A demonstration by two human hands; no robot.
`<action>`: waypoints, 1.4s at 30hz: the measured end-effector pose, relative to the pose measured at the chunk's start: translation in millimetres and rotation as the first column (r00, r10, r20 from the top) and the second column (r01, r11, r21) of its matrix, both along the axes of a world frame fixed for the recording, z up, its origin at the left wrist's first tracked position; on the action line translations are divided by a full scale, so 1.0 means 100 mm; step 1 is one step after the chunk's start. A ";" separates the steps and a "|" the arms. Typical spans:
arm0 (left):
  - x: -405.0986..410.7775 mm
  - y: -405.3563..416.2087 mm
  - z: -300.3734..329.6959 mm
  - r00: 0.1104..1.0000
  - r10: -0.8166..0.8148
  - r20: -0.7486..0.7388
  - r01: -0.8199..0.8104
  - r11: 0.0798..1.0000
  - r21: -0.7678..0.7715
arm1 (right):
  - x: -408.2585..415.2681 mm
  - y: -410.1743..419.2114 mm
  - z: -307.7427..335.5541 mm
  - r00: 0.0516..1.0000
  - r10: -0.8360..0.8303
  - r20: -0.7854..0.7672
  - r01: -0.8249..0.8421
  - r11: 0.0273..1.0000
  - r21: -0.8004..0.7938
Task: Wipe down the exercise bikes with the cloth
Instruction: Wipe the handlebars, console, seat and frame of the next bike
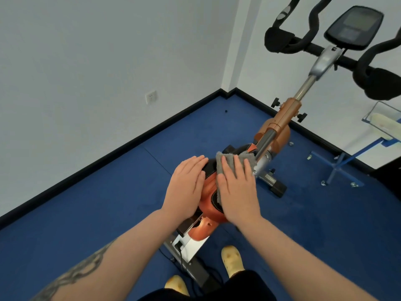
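An orange and black exercise bike (280,124) stands on the blue floor in front of me, its black handlebars (282,40) and console (353,27) up at the top right. My right hand (237,190) lies flat on a grey cloth (225,165), pressing it onto the bike's saddle (209,168). My left hand (186,185) rests flat on the saddle's left side, fingers straight. Most of the saddle is hidden under both hands.
White walls with a black skirting (108,157) meet in a corner behind the bike. A blue metal stand (338,168) stands on the floor at the right. My feet in yellow shoes (232,259) are beside the bike's rear base.
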State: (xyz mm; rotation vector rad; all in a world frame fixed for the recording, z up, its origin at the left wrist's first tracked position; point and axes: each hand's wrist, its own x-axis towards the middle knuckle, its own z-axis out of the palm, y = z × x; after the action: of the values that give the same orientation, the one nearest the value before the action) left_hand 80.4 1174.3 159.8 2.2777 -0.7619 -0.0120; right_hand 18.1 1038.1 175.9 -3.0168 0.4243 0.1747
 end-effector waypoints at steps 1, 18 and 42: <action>-0.01 0.00 0.00 1.000 0.001 0.002 -0.001 1.000 0.003 | -0.06 0.10 -0.05 0.999 -0.033 0.012 0.034 0.999 -0.024; -0.03 -0.09 -0.06 0.993 0.102 0.062 -0.107 0.991 0.080 | 0.00 0.12 -0.05 0.743 -0.668 0.030 0.412 0.493 0.766; -0.11 -0.60 0.11 0.856 0.512 0.075 -0.516 0.838 0.178 | 0.68 -0.76 -0.24 0.819 -0.522 0.238 0.266 0.713 0.649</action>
State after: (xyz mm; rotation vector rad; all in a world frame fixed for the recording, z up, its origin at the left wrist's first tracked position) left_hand 69.2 1114.0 170.8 2.6065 -0.1364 0.2025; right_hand 86.0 961.8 151.5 -2.1843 0.7982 -0.3036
